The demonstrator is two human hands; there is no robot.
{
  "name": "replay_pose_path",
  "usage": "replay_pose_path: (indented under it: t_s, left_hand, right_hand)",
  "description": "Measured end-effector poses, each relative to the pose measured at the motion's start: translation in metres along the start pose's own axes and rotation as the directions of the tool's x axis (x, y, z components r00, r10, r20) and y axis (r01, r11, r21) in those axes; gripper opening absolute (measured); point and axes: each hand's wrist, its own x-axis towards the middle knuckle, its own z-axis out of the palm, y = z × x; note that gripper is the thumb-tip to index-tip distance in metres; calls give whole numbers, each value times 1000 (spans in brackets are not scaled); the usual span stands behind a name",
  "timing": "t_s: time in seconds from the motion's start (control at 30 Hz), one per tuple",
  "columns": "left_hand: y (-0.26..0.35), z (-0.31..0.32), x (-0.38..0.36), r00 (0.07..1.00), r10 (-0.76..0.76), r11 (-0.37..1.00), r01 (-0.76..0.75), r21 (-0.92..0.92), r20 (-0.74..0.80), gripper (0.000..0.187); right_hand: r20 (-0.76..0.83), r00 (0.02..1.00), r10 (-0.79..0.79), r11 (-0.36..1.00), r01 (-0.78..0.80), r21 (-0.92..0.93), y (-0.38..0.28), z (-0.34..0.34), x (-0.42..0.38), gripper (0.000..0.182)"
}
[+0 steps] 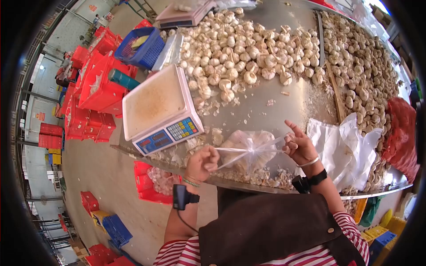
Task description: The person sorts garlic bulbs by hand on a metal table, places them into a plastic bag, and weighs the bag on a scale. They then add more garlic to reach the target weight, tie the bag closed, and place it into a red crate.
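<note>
A clear plastic bag of garlic lies on the metal table near its front edge, its neck gathered into a knot. My left hand is closed on one stretched end of the bag, left of the knot. On the other side my right hand grips the opposite end, with its index finger pointing out. Both ends are drawn out sideways. Left of the bag stands a digital scale with a dusty pan and a keypad facing me. Loose garlic bulbs are heaped behind the bag.
White bags and a red mesh sack lie at the right, beside more garlic behind a divider. A blue basket sits past the scale. Red crates are stacked left; one red crate holds bagged garlic below the table.
</note>
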Motion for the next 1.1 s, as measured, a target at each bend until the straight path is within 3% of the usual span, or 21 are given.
replay_pose_path:
  t_s: [0.07,0.1,0.13,0.23,0.27,0.3,0.37,0.43,0.47,0.53,0.57,0.6,0.63,0.67,0.7,0.77,0.83,0.97,1.03,1.07,1.1]
  left_hand:
    - [8,32,-2,993,14,993,-28,118,116,22]
    - [7,47,2,985,-7,972,-34,233,172,32]
    - [0,64,11,982,8,968,-54,247,187,32]
    - [-24,93,37,992,103,984,-112,139,67,42]
    - [-36,80,49,986,146,984,-153,89,83,45]
    - [-42,74,55,978,187,981,-191,36,97,49]
    - [-39,63,51,986,164,986,-163,-45,29,32]
    - [-39,6,55,990,131,951,-108,-289,61,6]
    - [-41,-1,58,983,75,941,-125,-315,-166,15]
    - [-40,34,53,986,67,882,-131,-454,-154,13]
    - [-38,48,48,991,41,807,-108,-581,-128,12]
    - [-32,49,39,999,27,951,-38,-308,-40,11]
    - [-25,44,31,1000,-22,1000,22,-4,18,11]
    - [-22,18,40,998,-10,991,3,130,56,16]
    - [-30,-10,50,996,-16,965,-8,261,89,24]
    - [-46,-12,73,917,398,469,-177,865,-28,40]
    - [-45,-1,65,914,405,564,-231,793,-21,51]
    - [-73,28,38,605,662,0,-591,807,443,45]
    - [-72,29,28,781,455,187,-554,811,428,37]
    - [-44,31,-8,844,404,398,-509,763,352,30]
    - [-33,13,-25,845,418,415,-504,757,334,30]
  right_hand:
    - [213,977,0,986,35,-160,-12,34,-5,74]
    - [231,973,-17,985,56,-163,-10,51,-5,74]
    - [229,973,18,928,68,-365,-4,71,-5,77]
    - [388,920,45,676,258,-690,28,88,-5,85]
    - [457,889,-15,458,412,-788,48,67,2,85]
    - [466,884,-18,451,424,-786,49,65,-5,85]
    - [315,946,-80,589,300,-750,40,57,-17,64]
    - [214,910,-355,836,411,-364,14,-3,-4,41]
    - [241,908,-341,831,412,-373,7,-3,-7,41]
    - [-47,997,-65,718,14,-696,6,12,-14,33]
    - [-60,998,-24,541,-38,-840,10,26,-18,35]
    - [-46,996,80,505,-80,-859,10,17,-16,34]
    - [-31,999,19,421,-36,-907,-2,-13,-4,33]
    - [-87,989,-120,601,3,-799,-21,-27,0,29]
    - [-36,997,-71,664,20,-747,-26,1,-11,23]
    - [-75,976,-202,557,52,-829,-12,8,-3,20]
    - [-35,982,-187,676,103,-729,-6,22,3,19]
    - [302,950,-75,487,299,-820,41,144,-9,34]
    - [453,891,-11,309,434,-846,75,192,-17,45]
    - [490,856,166,499,356,-791,81,207,-19,54]
    - [528,823,208,516,366,-774,88,219,-18,59]
